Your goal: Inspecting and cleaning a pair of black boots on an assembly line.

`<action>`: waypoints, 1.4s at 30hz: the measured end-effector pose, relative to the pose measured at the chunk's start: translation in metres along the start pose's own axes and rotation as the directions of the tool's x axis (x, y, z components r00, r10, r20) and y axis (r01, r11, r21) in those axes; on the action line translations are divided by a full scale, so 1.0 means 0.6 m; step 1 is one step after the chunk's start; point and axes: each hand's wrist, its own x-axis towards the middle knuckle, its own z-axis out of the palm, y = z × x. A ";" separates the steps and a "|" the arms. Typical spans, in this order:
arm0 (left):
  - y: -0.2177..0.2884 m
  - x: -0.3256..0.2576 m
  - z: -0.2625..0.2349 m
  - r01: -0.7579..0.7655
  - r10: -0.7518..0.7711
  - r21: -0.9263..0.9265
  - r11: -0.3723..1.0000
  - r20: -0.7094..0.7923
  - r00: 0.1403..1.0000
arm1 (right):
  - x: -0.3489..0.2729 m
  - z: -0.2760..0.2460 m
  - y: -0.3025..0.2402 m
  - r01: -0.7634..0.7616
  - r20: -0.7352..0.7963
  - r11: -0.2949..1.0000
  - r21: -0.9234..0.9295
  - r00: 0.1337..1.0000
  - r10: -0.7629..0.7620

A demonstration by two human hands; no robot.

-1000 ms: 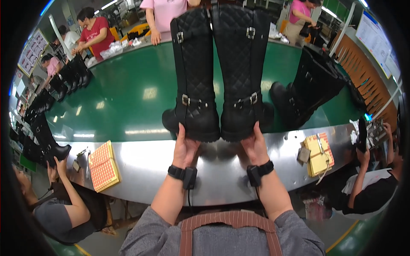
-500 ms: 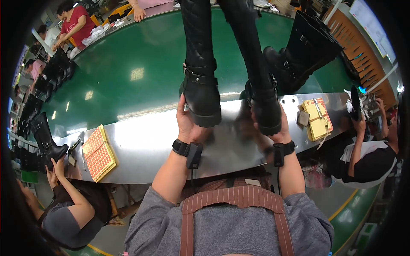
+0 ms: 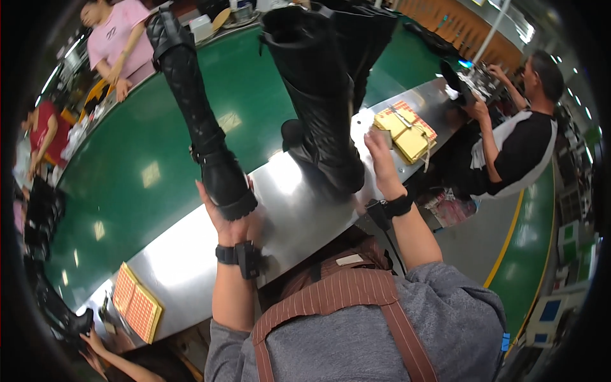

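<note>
Tall boot (image 3: pixel 207 121) is slanting over the steel counter (image 3: pixel 296 232), left hand (image 3: pixel 224 223) clasping its foot; right hand (image 3: pixel 383 167) is hovering empty, fingers extended, above that counter. Top-heavy, it could be tipping loose.

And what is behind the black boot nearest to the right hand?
The upper part of another black boot shows behind it. The nearer boot covers its lower part from view.

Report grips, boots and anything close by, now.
Left grip holding black boot by its foot. Right grip open beside second boot. Yellow bundle close by on the right.
</note>
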 end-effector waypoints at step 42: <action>-0.019 -0.020 0.018 0.085 -0.087 0.053 0.995 0.023 0.996 | 0.113 -0.105 0.057 0.051 -0.141 0.454 -0.889 0.914 -0.379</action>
